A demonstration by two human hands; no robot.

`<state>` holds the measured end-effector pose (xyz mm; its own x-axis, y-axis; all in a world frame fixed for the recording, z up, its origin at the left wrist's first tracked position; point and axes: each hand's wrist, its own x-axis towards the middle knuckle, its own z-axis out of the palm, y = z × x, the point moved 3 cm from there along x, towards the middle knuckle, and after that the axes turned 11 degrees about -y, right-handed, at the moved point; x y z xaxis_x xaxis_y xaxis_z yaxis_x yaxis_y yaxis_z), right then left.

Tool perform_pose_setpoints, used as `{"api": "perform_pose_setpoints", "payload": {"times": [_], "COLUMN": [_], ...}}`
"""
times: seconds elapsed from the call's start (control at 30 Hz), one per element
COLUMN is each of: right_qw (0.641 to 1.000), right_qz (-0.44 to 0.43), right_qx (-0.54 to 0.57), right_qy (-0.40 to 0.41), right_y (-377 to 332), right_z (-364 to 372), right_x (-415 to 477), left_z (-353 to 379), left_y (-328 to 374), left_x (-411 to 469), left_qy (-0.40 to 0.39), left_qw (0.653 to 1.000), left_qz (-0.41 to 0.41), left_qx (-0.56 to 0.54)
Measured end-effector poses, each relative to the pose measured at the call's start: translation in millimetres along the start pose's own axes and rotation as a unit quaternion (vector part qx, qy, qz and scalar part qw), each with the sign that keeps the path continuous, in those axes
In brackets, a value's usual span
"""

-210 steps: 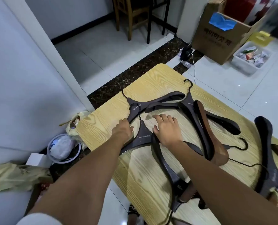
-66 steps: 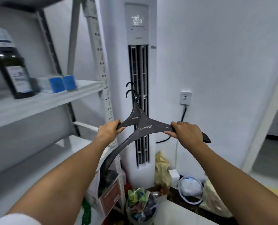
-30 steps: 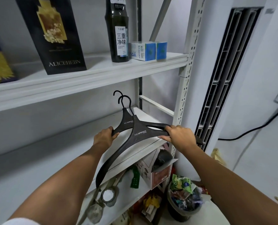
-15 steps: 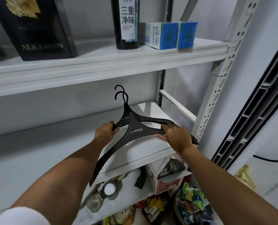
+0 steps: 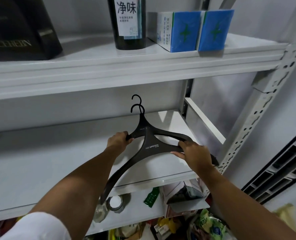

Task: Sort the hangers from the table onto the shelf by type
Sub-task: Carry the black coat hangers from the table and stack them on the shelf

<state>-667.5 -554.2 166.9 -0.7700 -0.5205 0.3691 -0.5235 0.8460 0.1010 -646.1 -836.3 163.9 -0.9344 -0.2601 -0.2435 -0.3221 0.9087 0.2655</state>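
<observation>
Two bare forearms were seen reaching up from the lower edge, with a white sleeve [image 5: 40,226] on the left one. Beneath them, on the lower shelf [image 5: 140,214], a roll of tape [image 5: 116,203] and an opened carton [image 5: 183,194] were stored, but no hanger could be made out there. Further in, the left hand [image 5: 117,140] was curled round a left arm of the hangers [image 5: 149,146] close to the neck, and the right hand [image 5: 194,153] was closed, fingers and thumb, round the right arms of both. The pair, dark and of one kind, was held stacked with the hooks [image 5: 137,105] pointing away, over the front part of the middle shelf [image 5: 48,161]. The long left arm of the nearer hanger was left hanging down past that shelf's front edge. Whether any part was resting on the board could not be told. The pair was judged to be on the point of being laid down, so this delivery was counted as nearly made but not finished. No other hanger was seen on the visible stretch of the middle shelf. The table was out of view, so what was left to sort could not be told. Beyond, the upper shelf [image 5: 126,70] was occupied by a dark bottle [image 5: 126,23], two blue boxes [image 5: 187,30] and a black carton [image 5: 19,28].
</observation>
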Motion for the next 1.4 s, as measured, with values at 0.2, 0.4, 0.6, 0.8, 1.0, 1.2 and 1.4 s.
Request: {"api": "perform_pose_setpoints", "payload": {"times": [0.2,0.4,0.6,0.8,1.0,1.2,1.4], "right_qw": [0.999,0.998,0.993,0.979,0.973,0.962,0.957], "right_qz": [-0.001,0.014,0.009,0.007,0.004,0.008,0.013], "right_qx": [-0.036,-0.048,-0.019,-0.002,0.002,-0.032,-0.058], "right_qy": [-0.023,-0.043,-0.113,-0.203,-0.23,-0.272,-0.285], "right_y": [18.8,37.6,48.8,44.0,23.1,7.9,4.8], "right_z": [29.0,48.7,40.9,38.9,40.6,50.4,65.0], "right_x": [4.2,7.3,13.4,32.6,63.7,85.3,89.6], "left_z": [12.5,21.4,24.6,10.4,6.7,18.2,33.6], "left_y": [7.2,20.4,22.3,20.7,3.1,4.5,16.5], "left_x": [29.5,62.0,75.9,82.8,64.1,43.0,46.7], "left_qy": [-0.018,-0.053,-0.039,-0.022,-0.015,-0.06,-0.067], "left_qw": [1.0,0.993,0.99,0.974,0.987,0.984,0.965], "left_qz": [0.003,0.028,0.038,0.067,0.046,0.072,0.065], "left_qx": [0.004,0.101,0.129,0.215,0.153,0.154,0.246]}}
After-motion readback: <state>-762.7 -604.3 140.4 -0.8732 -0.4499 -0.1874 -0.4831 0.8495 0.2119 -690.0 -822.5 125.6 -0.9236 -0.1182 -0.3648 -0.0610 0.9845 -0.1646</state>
